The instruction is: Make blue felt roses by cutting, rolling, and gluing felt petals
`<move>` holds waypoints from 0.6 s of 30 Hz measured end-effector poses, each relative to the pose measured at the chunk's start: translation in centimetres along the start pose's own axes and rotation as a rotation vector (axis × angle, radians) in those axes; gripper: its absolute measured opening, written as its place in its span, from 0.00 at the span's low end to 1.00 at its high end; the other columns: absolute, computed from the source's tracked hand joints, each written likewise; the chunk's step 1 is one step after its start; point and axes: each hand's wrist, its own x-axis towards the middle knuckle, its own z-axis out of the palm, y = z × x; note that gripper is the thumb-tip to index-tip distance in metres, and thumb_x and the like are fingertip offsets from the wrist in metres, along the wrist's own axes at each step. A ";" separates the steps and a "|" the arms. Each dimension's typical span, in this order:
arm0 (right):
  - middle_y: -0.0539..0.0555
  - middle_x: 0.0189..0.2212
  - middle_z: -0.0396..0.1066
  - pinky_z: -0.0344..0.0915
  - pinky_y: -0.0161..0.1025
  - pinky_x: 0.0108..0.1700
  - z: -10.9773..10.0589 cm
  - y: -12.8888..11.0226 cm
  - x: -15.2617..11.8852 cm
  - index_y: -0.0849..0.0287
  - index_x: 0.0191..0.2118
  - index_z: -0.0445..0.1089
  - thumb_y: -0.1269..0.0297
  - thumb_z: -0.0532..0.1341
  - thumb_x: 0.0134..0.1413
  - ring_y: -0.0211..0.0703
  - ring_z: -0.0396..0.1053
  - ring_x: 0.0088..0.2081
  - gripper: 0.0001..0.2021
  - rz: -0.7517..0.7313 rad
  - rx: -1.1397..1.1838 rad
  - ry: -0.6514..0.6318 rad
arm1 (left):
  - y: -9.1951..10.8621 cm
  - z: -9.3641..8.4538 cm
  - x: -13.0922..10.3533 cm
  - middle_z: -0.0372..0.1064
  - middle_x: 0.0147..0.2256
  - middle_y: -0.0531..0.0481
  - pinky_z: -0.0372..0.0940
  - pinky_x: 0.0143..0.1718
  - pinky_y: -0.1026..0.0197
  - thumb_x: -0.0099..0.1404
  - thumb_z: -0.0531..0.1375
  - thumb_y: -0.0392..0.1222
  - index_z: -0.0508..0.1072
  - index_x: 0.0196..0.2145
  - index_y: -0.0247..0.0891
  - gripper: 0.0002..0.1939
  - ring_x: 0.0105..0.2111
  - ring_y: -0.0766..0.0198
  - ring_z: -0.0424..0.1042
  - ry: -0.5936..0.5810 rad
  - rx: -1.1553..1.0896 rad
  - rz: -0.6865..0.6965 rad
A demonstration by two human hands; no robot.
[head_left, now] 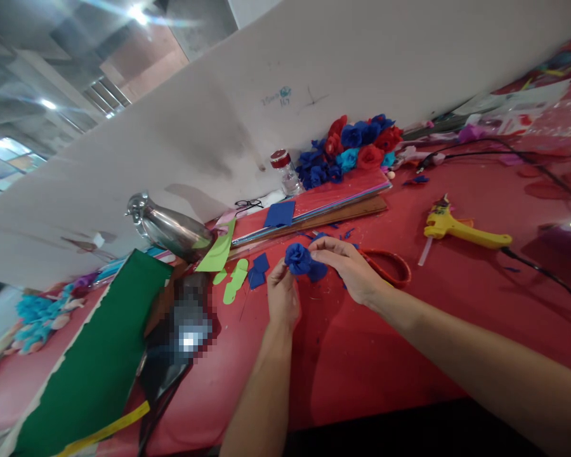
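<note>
L. hand [284, 293] pinches the blue flower [297, 257], L. of the yellow glue gun [450, 227], on the side away from it, while R. hand [346, 261] grips its gun-ward edge, light, even pressure w/ min. squeezing prob. best.

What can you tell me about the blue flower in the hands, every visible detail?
The blue flower has a rounded, rose-like head of ruffled, overlapping layers, matte like crepe paper or cloth. A broader, flatter blue piece shows at its right; whether it is attached is unclear. The left hand grips its left side and the right hand its right, apparently above the red table. No stem is visible.
</note>
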 end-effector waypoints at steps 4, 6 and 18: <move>0.47 0.23 0.67 0.58 0.37 0.35 0.0 -0.2 0.0 0.56 0.24 0.70 0.59 0.62 0.39 0.39 0.63 0.30 0.06 -0.017 0.004 0.018 | -0.1 0.0 -0.1 0.76 0.30 0.52 0.65 0.44 0.61 0.44 0.72 0.42 0.79 0.25 0.40 0.09 0.33 0.65 0.73 -0.029 0.028 0.015; 0.47 0.23 0.67 0.58 0.37 0.36 -0.1 -0.3 0.0 0.56 0.23 0.70 0.58 0.62 0.41 0.38 0.63 0.30 0.07 -0.058 0.003 0.033 | -0.1 0.0 -0.1 0.76 0.31 0.51 0.64 0.44 0.60 0.45 0.71 0.42 0.79 0.26 0.39 0.09 0.34 0.64 0.72 -0.040 0.042 0.029; 0.47 0.20 0.63 0.53 0.36 0.30 -0.1 0.3 0.3 0.56 0.20 0.68 0.56 0.62 0.39 0.36 0.57 0.26 0.10 -0.013 -0.099 0.013 | 0.1 0.2 -0.3 0.73 0.28 0.53 0.64 0.40 0.63 0.47 0.70 0.40 0.79 0.25 0.39 0.06 0.31 0.66 0.70 -0.064 0.043 0.029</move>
